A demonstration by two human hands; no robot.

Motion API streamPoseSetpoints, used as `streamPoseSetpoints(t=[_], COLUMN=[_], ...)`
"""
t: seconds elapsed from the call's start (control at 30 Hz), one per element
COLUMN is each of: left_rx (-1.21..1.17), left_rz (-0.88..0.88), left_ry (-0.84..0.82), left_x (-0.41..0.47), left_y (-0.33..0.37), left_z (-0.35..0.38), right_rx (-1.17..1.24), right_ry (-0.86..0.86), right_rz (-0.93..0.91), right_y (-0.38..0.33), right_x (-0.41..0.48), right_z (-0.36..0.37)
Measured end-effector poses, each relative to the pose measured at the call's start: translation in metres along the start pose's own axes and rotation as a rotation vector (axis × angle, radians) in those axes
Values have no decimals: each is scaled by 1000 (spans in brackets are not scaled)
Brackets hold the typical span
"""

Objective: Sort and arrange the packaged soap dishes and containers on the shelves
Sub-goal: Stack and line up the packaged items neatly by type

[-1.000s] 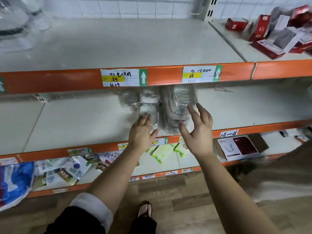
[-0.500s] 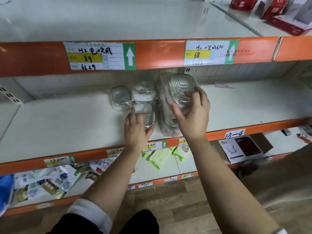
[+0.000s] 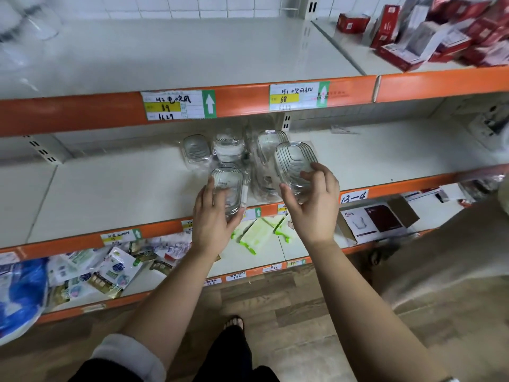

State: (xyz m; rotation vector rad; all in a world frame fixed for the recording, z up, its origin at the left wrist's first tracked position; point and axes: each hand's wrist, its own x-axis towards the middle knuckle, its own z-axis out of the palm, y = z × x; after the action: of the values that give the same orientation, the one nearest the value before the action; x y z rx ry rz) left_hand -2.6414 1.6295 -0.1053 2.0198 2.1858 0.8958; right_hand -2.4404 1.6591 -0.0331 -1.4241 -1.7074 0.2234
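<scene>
With the left grip (image 3: 216,216) holding a clear container (image 3: 228,188) at the middle shelf's (image 3: 110,188) front edge and the right grip (image 3: 312,205) pinching a ribbed soap dish (image 3: 294,165) raised nearby, each is best set flat beside its like among the wrapped dishes (image 3: 220,150), gently, since the plastic looks slippery.

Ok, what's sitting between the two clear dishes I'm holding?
In the head view, a stack of wrapped clear dishes stands on the shelf between the smaller dish in the left hand and the larger dish in the right hand.
</scene>
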Motion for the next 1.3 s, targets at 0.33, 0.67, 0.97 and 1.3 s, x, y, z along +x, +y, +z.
streamPoseSetpoints(t=[0.33,0.67,0.97,1.3], left_rx=[-122,-83,-10,100], left_rz=[65,108,7,76], left_ry=[111,274,179,27], left_x=[-64,-40,37,91], left_y=[37,28,-50,-105], left_z=[-115,-231,-316,-354], right_rx=[101,202,138,-118], right_ry=[4,-7,-127,-378], right_rz=[-78,-171,-244,-218], right_y=[-65,-146,-209,-244], right_x=[-29,8,69,115], right_z=[-87,-89,-32,40])
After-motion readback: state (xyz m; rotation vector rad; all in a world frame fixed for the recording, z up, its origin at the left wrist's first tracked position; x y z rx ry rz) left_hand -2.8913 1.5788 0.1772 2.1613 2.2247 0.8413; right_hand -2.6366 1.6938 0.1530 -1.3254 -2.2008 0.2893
